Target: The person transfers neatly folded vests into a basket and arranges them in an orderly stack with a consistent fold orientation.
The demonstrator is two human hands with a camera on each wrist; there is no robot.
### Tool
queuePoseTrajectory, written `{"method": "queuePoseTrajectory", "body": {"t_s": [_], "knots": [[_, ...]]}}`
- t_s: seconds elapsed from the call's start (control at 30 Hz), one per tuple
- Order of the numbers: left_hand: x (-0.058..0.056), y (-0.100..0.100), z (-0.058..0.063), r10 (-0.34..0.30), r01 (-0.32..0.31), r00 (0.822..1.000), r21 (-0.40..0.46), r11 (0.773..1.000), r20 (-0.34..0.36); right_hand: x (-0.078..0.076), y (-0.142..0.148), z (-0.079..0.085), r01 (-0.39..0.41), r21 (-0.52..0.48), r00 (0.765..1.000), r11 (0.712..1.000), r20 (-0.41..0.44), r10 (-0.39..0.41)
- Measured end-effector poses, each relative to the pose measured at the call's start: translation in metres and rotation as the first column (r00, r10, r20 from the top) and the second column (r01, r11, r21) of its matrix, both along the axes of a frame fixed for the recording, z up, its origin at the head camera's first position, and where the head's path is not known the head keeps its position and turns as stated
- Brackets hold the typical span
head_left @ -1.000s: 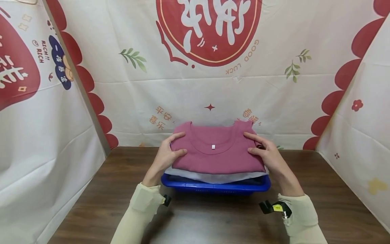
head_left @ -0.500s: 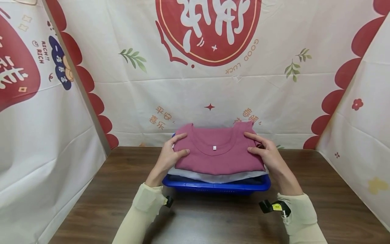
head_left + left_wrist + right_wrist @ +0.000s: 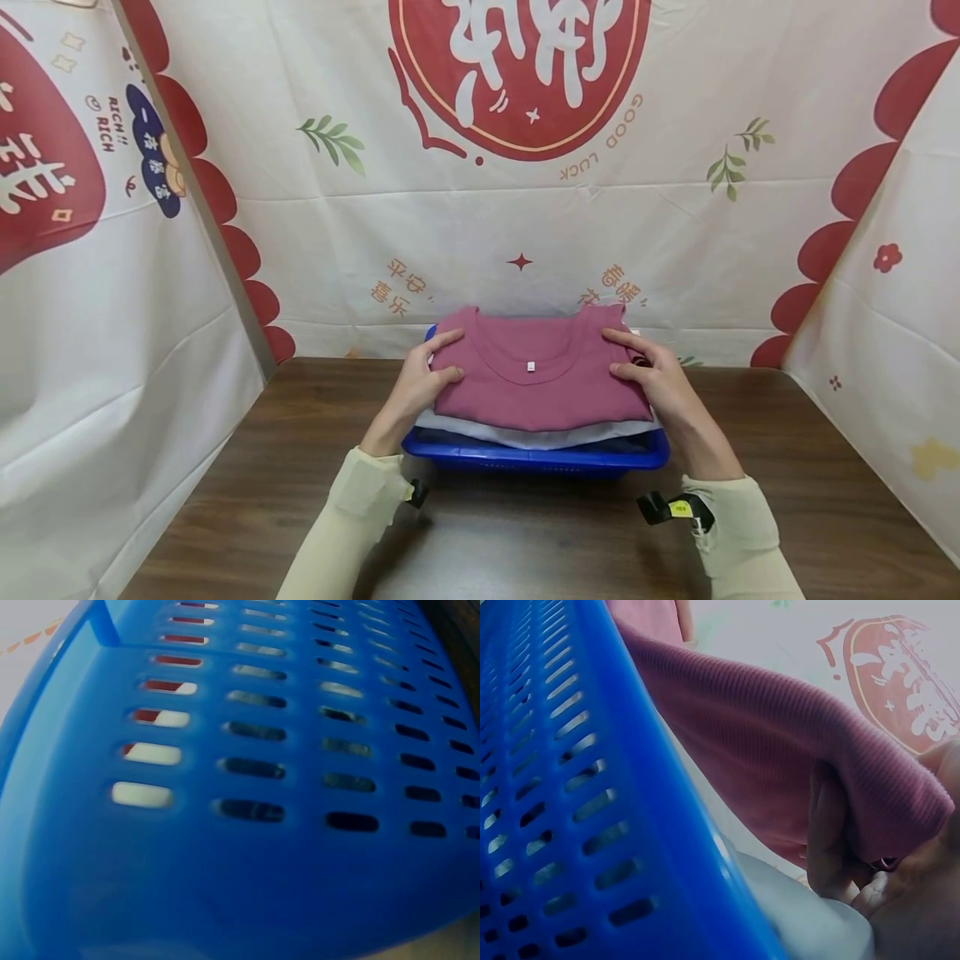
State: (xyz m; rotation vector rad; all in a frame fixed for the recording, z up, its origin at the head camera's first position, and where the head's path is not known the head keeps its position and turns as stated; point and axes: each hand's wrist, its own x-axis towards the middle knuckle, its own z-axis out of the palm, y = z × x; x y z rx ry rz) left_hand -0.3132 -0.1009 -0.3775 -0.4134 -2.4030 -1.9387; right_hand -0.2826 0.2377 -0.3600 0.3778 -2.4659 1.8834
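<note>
A folded pink ribbed shirt (image 3: pixel 543 404) with a round neckline and a small white tag lies on top of a blue plastic basket (image 3: pixel 536 459). My left hand (image 3: pixel 408 385) grips the shirt's left side, thumb and index finger on top. On the opposite side, my right hand (image 3: pixel 663 385) holds the shirt's edge. The right wrist view shows curled fingers (image 3: pixel 826 832) under the pink cloth. Below the shirt, a white garment (image 3: pixel 540 437) and dark cloth (image 3: pixel 446 437) show. Slotted basket wall (image 3: pixel 247 877) fills the left wrist view, which hides the left hand there.
The basket rests on a brown wooden table (image 3: pixel 525 542), near its back edge. A white printed curtain (image 3: pixel 517 217) hangs behind, with further panels at both sides. Black camera mounts (image 3: pixel 660 508) sit on the wrists.
The left side of the pink shirt and my left hand have shifted slightly right and the shirt sits a little lower. My right hand keeps nearly the same place. Both grips stay on the shirt.
</note>
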Motion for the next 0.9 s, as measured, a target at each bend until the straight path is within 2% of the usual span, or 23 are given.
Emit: {"method": "queuePoseTrajectory", "body": {"t_s": [0.17,0.23,0.37,0.57,0.9], "knots": [[-0.001,-0.001,0.0,-0.032,0.033,0.999,-0.035,0.999,0.038,-0.001,0.001,0.0,0.011,0.016,1.0,1.0,0.021,-0.011],[-0.005,-0.001,-0.006,-0.027,0.028,0.999,-0.034,0.999,0.031,-0.001,0.001,0.0,0.019,0.039,1.0,0.999,0.019,-0.02],[-0.005,-0.001,-0.01,-0.015,0.015,1.0,-0.038,0.999,0.013,-0.002,0.0,0.0,0.036,0.101,0.999,0.994,-0.006,-0.035],[-0.004,0.0,-0.011,-0.002,0.002,1.0,-0.041,0.999,0.003,-0.002,0.0,-0.002,0.046,0.135,0.999,0.99,-0.014,-0.045],[-0.006,0.0,-0.012,0.022,-0.022,1.0,-0.061,0.998,-0.005,-0.008,-0.002,-0.008,0.096,0.196,0.994,0.976,-0.078,-0.082]]}}
